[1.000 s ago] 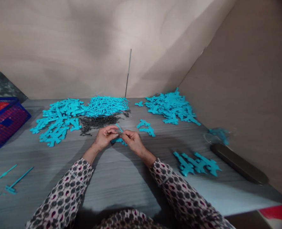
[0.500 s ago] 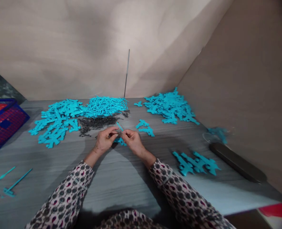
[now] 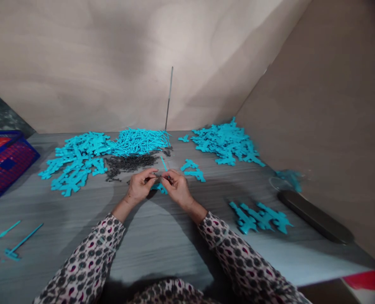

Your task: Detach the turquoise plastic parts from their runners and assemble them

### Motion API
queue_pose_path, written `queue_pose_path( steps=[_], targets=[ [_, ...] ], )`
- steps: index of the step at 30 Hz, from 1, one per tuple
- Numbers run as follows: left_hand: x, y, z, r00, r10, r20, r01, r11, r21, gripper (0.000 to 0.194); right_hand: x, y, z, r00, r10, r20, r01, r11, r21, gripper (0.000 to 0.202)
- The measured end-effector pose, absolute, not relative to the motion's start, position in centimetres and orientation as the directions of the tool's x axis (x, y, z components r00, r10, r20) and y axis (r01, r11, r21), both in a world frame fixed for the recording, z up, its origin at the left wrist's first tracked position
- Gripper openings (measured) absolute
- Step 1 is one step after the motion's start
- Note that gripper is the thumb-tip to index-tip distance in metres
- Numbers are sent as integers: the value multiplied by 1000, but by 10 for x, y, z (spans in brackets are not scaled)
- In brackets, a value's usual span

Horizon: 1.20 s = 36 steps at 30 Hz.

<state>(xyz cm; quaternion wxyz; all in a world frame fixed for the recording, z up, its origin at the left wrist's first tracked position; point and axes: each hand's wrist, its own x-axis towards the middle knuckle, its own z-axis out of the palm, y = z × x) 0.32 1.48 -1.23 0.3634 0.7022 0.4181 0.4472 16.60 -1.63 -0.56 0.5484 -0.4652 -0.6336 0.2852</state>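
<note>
My left hand (image 3: 139,186) and my right hand (image 3: 177,188) meet over the middle of the table, both in a pinch. A small dark piece (image 3: 157,177) spans the gap between their fingertips; its exact shape is too small to tell. From behind the fingers of my right hand a thin blue stick (image 3: 163,162) points up and away. Flat blue plastic parts (image 3: 160,188) lie just beneath the fingertips, partly hidden. Beyond my left hand spreads a pile of small dark pin-like pieces (image 3: 132,162). Two flat blue parts (image 3: 194,173) rest to the right of my right hand.
Blue piles line the back: branched parts (image 3: 76,158), thin sticks (image 3: 139,141) and more branched parts (image 3: 227,141). Several blue assemblies (image 3: 260,217) lie at right, near a dark oblong object (image 3: 316,216). A blue basket (image 3: 9,169) and loose blue pieces (image 3: 12,253) are at left.
The thin blue stick has shifted right and stands steeper, further behind my right fingers. My right hand has turned slightly; my left hand has hardly moved.
</note>
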Motion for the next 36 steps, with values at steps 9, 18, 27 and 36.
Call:
queue_pose_path(
  steps=[9, 18, 27, 36],
  targets=[
    [4, 14, -13, 254, 919, 301, 242, -361, 900, 28, 168, -15, -4, 0, 925, 380, 282, 364, -888, 29],
    [7, 9, 0, 313, 942, 121, 40, -140, 989, 57, 177, -11, -4, 53, 960, 274, 110, 268, -957, 34],
    [11, 0, 23, 360, 928, -95, -344, 227, 911, 71, 173, -17, 7, -99, 942, 320, 11, 323, -946, 28],
    [14, -1, 18, 367, 928, -70, -291, 187, 938, 67, 172, -16, 2, -72, 943, 326, 63, 330, -942, 29]
  ],
)
